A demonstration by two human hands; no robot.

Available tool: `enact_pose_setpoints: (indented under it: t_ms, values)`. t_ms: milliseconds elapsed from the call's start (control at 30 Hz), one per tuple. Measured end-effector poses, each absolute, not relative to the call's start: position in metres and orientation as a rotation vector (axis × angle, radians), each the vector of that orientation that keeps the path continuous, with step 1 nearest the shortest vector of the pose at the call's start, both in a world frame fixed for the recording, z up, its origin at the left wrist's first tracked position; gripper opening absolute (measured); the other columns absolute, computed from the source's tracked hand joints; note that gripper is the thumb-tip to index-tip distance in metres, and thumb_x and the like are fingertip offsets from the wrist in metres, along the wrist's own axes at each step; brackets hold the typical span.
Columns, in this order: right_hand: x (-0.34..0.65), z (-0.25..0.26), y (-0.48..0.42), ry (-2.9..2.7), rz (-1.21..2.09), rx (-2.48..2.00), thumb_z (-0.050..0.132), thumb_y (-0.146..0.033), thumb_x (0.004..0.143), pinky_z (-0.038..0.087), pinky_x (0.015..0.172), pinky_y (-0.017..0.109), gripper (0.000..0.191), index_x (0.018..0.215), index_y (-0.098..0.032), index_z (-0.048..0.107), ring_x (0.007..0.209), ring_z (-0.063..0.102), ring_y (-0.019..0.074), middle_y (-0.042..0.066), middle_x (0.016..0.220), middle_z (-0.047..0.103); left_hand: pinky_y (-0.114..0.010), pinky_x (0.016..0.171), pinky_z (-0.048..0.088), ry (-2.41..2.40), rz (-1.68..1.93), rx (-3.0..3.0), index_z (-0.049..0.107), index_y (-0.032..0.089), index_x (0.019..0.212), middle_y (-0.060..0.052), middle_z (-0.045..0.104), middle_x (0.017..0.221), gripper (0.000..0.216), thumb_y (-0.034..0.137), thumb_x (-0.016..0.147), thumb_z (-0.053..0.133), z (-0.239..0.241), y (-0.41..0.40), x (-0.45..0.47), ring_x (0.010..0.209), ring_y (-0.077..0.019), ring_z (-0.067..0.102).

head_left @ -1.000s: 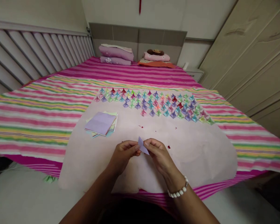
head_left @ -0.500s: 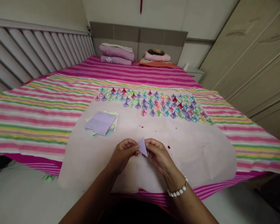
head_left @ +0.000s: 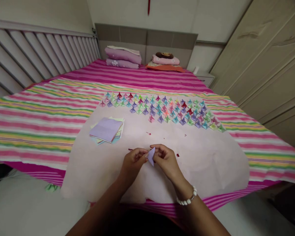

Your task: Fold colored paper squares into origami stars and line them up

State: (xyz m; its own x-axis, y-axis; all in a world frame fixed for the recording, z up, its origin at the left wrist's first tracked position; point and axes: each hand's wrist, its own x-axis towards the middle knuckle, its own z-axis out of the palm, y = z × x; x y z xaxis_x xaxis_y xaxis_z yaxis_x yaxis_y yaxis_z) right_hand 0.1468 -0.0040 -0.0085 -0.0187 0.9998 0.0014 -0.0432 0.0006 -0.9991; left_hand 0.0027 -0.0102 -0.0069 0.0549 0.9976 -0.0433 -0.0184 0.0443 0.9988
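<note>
A small piece of folded purple paper, triangular in outline, is pinched between my two hands above a pale sheet. My left hand grips its left side between thumb and fingers. On the right side, my right hand has its thumb and fingers closed on the paper. A stack of square coloured paper, purple on top, lies on the sheet ahead and to the left. Several rows of small folded paper pieces in many colours stand farther back.
The pale sheet covers part of a bed with a striped cover. Small red paper scraps lie near my hands. Folded bedding sits by the headboard. A slatted rail runs along the left.
The purple paper has turned slightly and shifted a little in my fingers. My left hand has moved slightly right, uncovering a red scrap beside it.
</note>
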Motion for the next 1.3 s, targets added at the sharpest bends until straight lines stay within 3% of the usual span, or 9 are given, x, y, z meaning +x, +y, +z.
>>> enact_pose_setpoints:
  t_ms: [200,367,467,700,867,967,1067,1200,1300]
  values:
    - [0.140,-0.009,-0.008,-1.298,0.974,-1.205,0.058,-0.024,0.075,0.043,0.053,0.025,0.018,0.090,-0.018,0.067,0.057,0.053,0.0127,-0.001,0.067,0.060,-0.029,0.071,0.056,1.173,1.095,1.245,0.067,0.017,0.090,-0.004,0.073,0.083,0.019,0.028,0.075,0.062,-0.004,-0.014,0.005,0.079,-0.0191,0.070]
    - [0.137,-0.003,-0.013,-1.562,0.582,-1.198,0.054,-0.015,0.080,0.046,0.061,0.029,0.016,0.088,-0.020,0.067,0.067,0.056,0.0156,0.003,0.077,0.062,-0.033,0.083,0.055,1.172,1.048,1.280,0.066,0.017,0.098,-0.006,0.073,0.097,0.024,0.032,0.080,0.059,0.003,-0.017,0.007,0.092,-0.0210,0.069]
    - [0.135,-0.001,-0.015,-1.646,0.510,-1.131,0.051,-0.010,0.080,0.048,0.063,0.030,0.021,0.090,-0.021,0.066,0.071,0.057,0.0167,0.004,0.080,0.063,-0.033,0.085,0.054,1.196,1.072,1.334,0.066,0.018,0.099,-0.006,0.073,0.098,0.023,0.028,0.081,0.059,0.005,-0.018,0.008,0.095,-0.0211,0.069]
    - [0.134,0.000,-0.015,-1.542,0.695,-1.147,0.054,-0.010,0.077,0.046,0.056,0.026,0.020,0.086,-0.020,0.069,0.062,0.056,0.0133,0.003,0.079,0.062,-0.033,0.084,0.056,1.244,1.127,1.450,0.060,0.018,0.104,-0.007,0.073,0.099,0.026,0.018,0.079,0.053,-0.004,-0.015,0.007,0.093,-0.0195,0.070]
    - [0.137,-0.004,-0.011,-1.395,0.812,-1.184,0.058,-0.013,0.070,0.043,0.053,0.025,0.016,0.080,-0.020,0.069,0.057,0.052,0.0120,0.000,0.071,0.059,-0.032,0.074,0.058,1.342,1.095,1.605,0.054,0.021,0.088,-0.005,0.073,0.087,0.006,0.019,0.082,0.053,-0.005,-0.015,0.005,0.081,-0.0189,0.071]
    - [0.138,-0.006,-0.008,-1.258,0.963,-1.186,0.061,-0.016,0.067,0.043,0.053,0.025,0.020,0.085,-0.019,0.068,0.056,0.051,0.0116,-0.001,0.067,0.059,-0.037,0.085,0.055,1.275,1.106,1.933,0.058,0.021,0.089,-0.007,0.071,0.101,0.016,0.013,0.084,0.046,-0.003,-0.014,0.000,0.095,-0.0196,0.068]
    - [0.141,-0.006,-0.006,-1.112,1.113,-1.145,0.063,-0.016,0.062,0.044,0.053,0.025,0.028,0.090,-0.019,0.066,0.054,0.052,0.0107,-0.002,0.067,0.062,-0.037,0.097,0.049,1.064,1.139,2.218,0.061,0.020,0.105,-0.009,0.067,0.116,0.036,0.004,0.082,0.039,-0.003,-0.013,-0.005,0.112,-0.0181,0.060]
    - [0.144,-0.003,-0.004,-1.032,1.250,-1.084,0.069,-0.019,0.062,0.043,0.050,0.023,0.027,0.089,-0.018,0.065,0.051,0.052,0.0088,-0.003,0.067,0.062,-0.038,0.096,0.050,1.042,1.132,2.280,0.061,0.020,0.115,-0.010,0.067,0.117,0.036,0.010,0.081,0.053,-0.006,-0.011,-0.009,0.112,-0.0208,0.061]
    - [0.146,0.000,-0.006,-1.041,1.325,-1.059,0.071,-0.026,0.067,0.044,0.052,0.024,0.023,0.088,-0.018,0.066,0.052,0.054,0.0097,-0.003,0.065,0.063,-0.036,0.091,0.052,1.115,1.131,2.177,0.066,0.022,0.106,-0.008,0.071,0.107,0.026,0.018,0.081,0.061,-0.004,-0.010,-0.011,0.102,-0.0209,0.065]
